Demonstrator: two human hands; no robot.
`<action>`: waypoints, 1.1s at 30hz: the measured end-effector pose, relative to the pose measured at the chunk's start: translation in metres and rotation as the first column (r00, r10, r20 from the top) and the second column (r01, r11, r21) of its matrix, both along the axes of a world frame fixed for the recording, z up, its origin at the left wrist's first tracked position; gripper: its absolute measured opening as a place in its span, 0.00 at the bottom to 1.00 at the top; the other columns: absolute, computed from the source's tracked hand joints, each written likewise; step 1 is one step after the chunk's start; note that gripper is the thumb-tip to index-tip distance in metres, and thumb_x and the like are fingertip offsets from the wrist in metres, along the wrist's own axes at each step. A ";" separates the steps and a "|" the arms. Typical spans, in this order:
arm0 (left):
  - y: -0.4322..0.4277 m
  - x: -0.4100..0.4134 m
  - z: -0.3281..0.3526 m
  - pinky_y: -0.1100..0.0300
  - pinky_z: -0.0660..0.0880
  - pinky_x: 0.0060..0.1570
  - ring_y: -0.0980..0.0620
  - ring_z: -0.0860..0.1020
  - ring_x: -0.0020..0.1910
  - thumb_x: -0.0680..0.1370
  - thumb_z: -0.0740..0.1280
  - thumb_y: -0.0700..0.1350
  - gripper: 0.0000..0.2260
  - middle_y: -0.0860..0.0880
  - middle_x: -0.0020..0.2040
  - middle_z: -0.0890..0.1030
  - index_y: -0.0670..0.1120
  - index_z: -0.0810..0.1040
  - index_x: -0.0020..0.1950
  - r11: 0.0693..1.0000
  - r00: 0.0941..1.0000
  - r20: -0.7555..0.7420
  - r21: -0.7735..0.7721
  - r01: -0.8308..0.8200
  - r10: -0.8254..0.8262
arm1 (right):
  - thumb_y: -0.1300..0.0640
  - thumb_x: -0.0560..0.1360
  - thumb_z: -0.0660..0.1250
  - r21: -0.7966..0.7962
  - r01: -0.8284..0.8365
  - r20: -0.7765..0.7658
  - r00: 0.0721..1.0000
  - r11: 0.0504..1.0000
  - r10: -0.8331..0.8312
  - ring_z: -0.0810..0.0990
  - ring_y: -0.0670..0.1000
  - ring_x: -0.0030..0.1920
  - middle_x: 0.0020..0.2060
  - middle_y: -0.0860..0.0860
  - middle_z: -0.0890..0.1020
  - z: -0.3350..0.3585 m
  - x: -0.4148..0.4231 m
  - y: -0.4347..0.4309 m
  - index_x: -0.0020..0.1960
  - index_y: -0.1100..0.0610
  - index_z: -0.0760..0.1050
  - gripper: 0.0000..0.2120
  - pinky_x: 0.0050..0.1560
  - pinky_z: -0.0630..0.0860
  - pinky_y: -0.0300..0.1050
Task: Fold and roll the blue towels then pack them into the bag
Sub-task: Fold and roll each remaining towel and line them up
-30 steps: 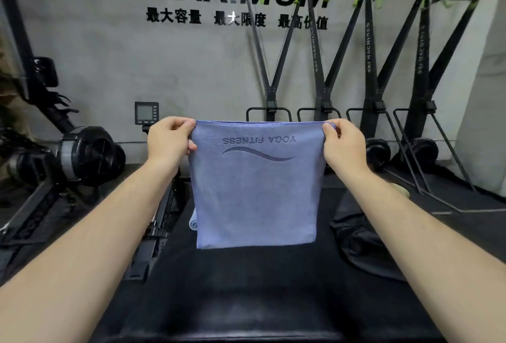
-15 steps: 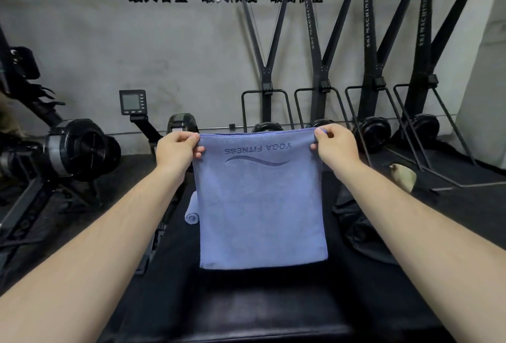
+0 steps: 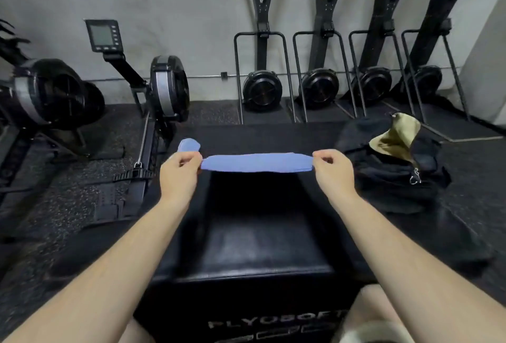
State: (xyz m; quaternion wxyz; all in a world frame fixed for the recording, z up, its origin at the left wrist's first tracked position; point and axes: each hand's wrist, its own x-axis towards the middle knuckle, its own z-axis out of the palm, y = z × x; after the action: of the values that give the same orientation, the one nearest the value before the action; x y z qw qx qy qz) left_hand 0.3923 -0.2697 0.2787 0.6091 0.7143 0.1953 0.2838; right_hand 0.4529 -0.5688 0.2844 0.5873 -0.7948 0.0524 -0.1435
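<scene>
On the far left stand 2 rowing machines (image 3: 164,90) with round black fan wheels and grey bands, on a rough speckled rubber floor (image 3: 71,194). One has a small flat screen (image 3: 102,35) on a bent arm.

Next comes a rolled blue towel (image 3: 189,145), soft and tube-shaped, lying at the far left edge of the black plyo box (image 3: 262,233). The box top is smooth, padded and a bit shiny, with pale letters on its near side.

The left hand (image 3: 179,171) pinches the left end of the blue towel (image 3: 257,162) between thumb and curled fingers. This towel is soft cloth, seen nearly edge-on as a long thin flat band, pulled straight and level. It hangs in the air above the far part of the box top, between the 2 hands. The right hand (image 3: 332,170) pinches the right end the same way, fingers curled tight on the cloth. The hands are well apart, one at each end.

Behind, 4 tall black ski machines (image 3: 319,41) lean on the grey wall, each with a round wheel and a thin metal frame.

At the right lies the black bag (image 3: 388,172), floppy and crumpled, beside the right edge of the box. Its mouth is open and shows a tan lining, and a small silver clip hangs on it.
</scene>
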 end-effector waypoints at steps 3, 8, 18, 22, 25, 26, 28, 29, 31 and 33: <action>-0.008 -0.029 -0.076 0.63 0.75 0.42 0.54 0.81 0.41 0.74 0.71 0.39 0.06 0.50 0.44 0.85 0.46 0.84 0.49 1.000 0.979 -0.204 -0.019 0.018 -0.021 | 0.64 0.75 0.65 -0.035 -0.009 -0.195 0.981 0.999 0.002 0.82 0.50 0.50 0.46 0.46 0.83 -0.080 -0.030 -0.006 0.52 0.56 0.82 0.10 0.49 0.72 0.39; -0.013 -0.059 -0.132 0.57 0.77 0.52 0.48 0.82 0.49 0.77 0.69 0.40 0.06 0.50 0.49 0.84 0.47 0.83 0.52 0.990 0.919 -0.394 0.129 0.056 -0.001 | 0.63 0.75 0.64 -0.173 -0.015 -0.216 0.976 0.985 -0.023 0.80 0.51 0.50 0.47 0.50 0.83 -0.132 -0.065 -0.013 0.48 0.57 0.82 0.09 0.50 0.71 0.41; -0.025 -0.084 -0.120 0.63 0.67 0.55 0.53 0.76 0.53 0.76 0.59 0.33 0.15 0.50 0.55 0.79 0.46 0.83 0.50 0.964 0.912 -0.409 0.254 0.079 0.033 | 0.62 0.74 0.63 -0.402 -0.025 -0.224 0.972 0.916 -0.072 0.78 0.52 0.44 0.50 0.49 0.78 -0.131 -0.081 -0.015 0.44 0.53 0.79 0.08 0.44 0.71 0.45; -0.030 -0.088 -0.115 0.63 0.67 0.55 0.51 0.76 0.55 0.75 0.58 0.32 0.16 0.51 0.54 0.79 0.44 0.83 0.52 0.973 0.908 -0.417 0.223 0.063 0.037 | 0.62 0.73 0.62 -0.409 0.000 -0.254 0.961 0.912 -0.114 0.78 0.52 0.44 0.52 0.49 0.77 -0.127 -0.082 -0.012 0.44 0.52 0.78 0.08 0.43 0.74 0.47; -0.032 -0.087 -0.119 0.58 0.67 0.55 0.46 0.70 0.59 0.75 0.59 0.33 0.16 0.50 0.56 0.78 0.46 0.84 0.50 0.924 0.894 -0.428 0.379 0.049 0.128 | 0.61 0.72 0.63 -0.623 0.024 -0.217 0.955 0.782 -0.202 0.75 0.57 0.51 0.54 0.50 0.76 -0.124 -0.084 -0.008 0.49 0.50 0.79 0.11 0.50 0.72 0.51; -0.033 -0.085 -0.122 0.54 0.67 0.56 0.44 0.69 0.61 0.74 0.61 0.34 0.15 0.50 0.58 0.77 0.48 0.85 0.49 0.867 0.892 -0.417 0.496 0.059 0.177 | 0.61 0.72 0.63 -0.696 0.041 -0.153 0.967 0.717 -0.203 0.74 0.58 0.54 0.55 0.51 0.77 -0.125 -0.084 -0.004 0.52 0.50 0.80 0.12 0.52 0.70 0.52; -0.041 -0.074 -0.125 0.51 0.65 0.60 0.43 0.69 0.65 0.74 0.65 0.37 0.12 0.51 0.62 0.76 0.48 0.85 0.51 0.775 0.925 -0.346 0.624 0.103 0.156 | 0.60 0.72 0.64 -0.742 0.027 -0.051 0.994 0.670 -0.098 0.73 0.60 0.57 0.57 0.52 0.79 -0.126 -0.083 0.012 0.56 0.52 0.80 0.14 0.55 0.68 0.53; -0.047 -0.066 -0.124 0.51 0.65 0.63 0.45 0.70 0.68 0.75 0.66 0.38 0.11 0.51 0.66 0.76 0.48 0.84 0.54 0.753 0.943 -0.322 0.640 0.154 0.080 | 0.59 0.73 0.63 -0.744 -0.026 -0.040 0.999 0.667 -0.005 0.73 0.59 0.60 0.59 0.52 0.79 -0.127 -0.082 0.024 0.58 0.53 0.80 0.15 0.58 0.67 0.53; -0.059 -0.047 -0.125 0.50 0.62 0.70 0.46 0.65 0.76 0.80 0.66 0.44 0.14 0.49 0.75 0.71 0.47 0.81 0.64 0.688 0.935 -0.344 0.658 0.306 -0.087 | 0.56 0.76 0.60 -0.742 -0.175 -0.058 0.978 0.647 0.199 0.71 0.59 0.68 0.67 0.54 0.76 -0.131 -0.077 0.048 0.64 0.55 0.78 0.18 0.66 0.66 0.54; -0.063 -0.033 -0.129 0.47 0.55 0.77 0.44 0.54 0.82 0.84 0.60 0.52 0.21 0.48 0.82 0.60 0.49 0.70 0.76 0.581 0.860 -0.498 0.668 0.465 -0.115 | 0.52 0.82 0.56 -0.743 -0.309 -0.145 0.940 0.594 0.308 0.61 0.59 0.78 0.77 0.55 0.66 -0.137 -0.073 0.063 0.74 0.54 0.71 0.22 0.75 0.58 0.54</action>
State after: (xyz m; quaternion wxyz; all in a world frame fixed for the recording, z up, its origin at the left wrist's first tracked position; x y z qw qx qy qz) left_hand 0.3596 -0.3323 0.1497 0.2299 0.9684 0.0533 0.0801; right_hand 0.3797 -0.5056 0.1473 0.2181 -0.9631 -0.1499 -0.0479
